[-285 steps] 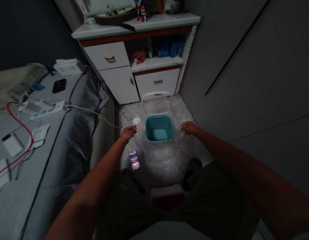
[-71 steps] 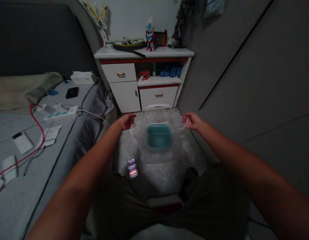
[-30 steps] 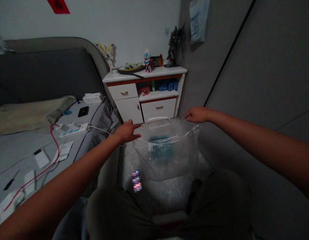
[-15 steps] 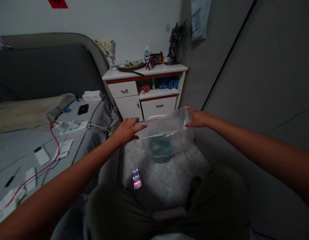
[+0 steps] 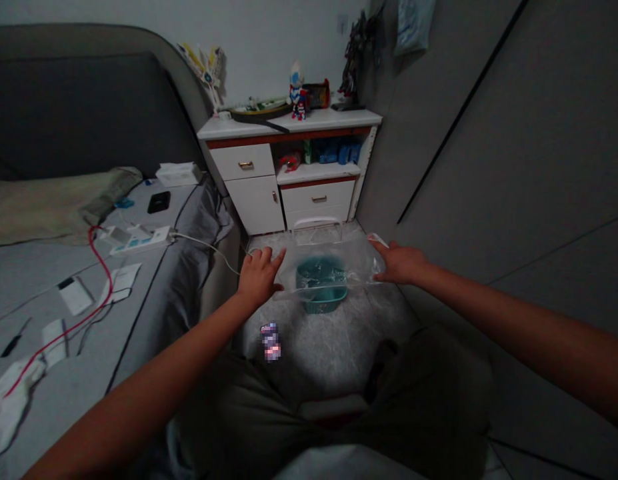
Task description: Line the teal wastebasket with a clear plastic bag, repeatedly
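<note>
A clear plastic bag (image 5: 359, 261) is stretched sideways between my two hands, above a teal plastic basket (image 5: 323, 305) on the floor. At the bag's left end is my left hand (image 5: 259, 279), its index finger and thumb extended against the plastic and the other fingers bent. My right hand (image 5: 401, 262) grips the right end, with thumb and fingers at the edge. Through the film the basket's inside shows, with its front wall below the bag's lower edge.
A white cabinet (image 5: 249, 203) with toy figures on top stands ahead. To my left is a bed (image 5: 159, 293) with a power strip (image 5: 141, 240) and cables. A grey wardrobe panel (image 5: 529, 173) rises on the right. A blurred-out object (image 5: 271, 343) lies on the floor.
Both hands have moved down a little and flattened the bag, which was puffed up with its mouth raised. The basket shows more clearly now, and the view has tilted downward.
</note>
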`<state>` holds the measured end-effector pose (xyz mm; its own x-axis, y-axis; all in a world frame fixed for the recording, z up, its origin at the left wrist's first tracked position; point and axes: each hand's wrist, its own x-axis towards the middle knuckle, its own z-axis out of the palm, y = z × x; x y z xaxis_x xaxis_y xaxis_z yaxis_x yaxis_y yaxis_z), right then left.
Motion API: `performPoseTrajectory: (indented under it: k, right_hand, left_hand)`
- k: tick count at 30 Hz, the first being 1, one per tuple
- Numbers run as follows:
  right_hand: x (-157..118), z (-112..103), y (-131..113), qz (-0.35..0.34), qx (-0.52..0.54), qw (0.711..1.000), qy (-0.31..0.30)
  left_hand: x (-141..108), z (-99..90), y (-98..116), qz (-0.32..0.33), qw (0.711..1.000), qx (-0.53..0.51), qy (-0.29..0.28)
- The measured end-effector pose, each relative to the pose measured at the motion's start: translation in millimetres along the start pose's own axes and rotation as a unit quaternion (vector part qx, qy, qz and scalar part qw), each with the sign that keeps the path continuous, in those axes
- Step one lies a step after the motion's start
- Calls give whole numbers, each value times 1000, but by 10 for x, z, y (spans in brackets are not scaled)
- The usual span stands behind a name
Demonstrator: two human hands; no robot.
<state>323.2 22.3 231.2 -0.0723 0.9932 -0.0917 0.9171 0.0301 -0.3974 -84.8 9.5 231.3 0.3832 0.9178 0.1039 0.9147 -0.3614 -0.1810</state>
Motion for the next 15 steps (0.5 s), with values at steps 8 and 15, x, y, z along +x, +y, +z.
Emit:
performPoseTrajectory:
  k: [8,15]
  right_hand:
    - [-476,173,-623,-92,-172,979,64]
    - [-165,1120,-883,-100,-112,977,-153]
  left_hand:
    - [31,134,152,-8,999,-20,-32]
    - [121,72,287,2,999,-22,-42]
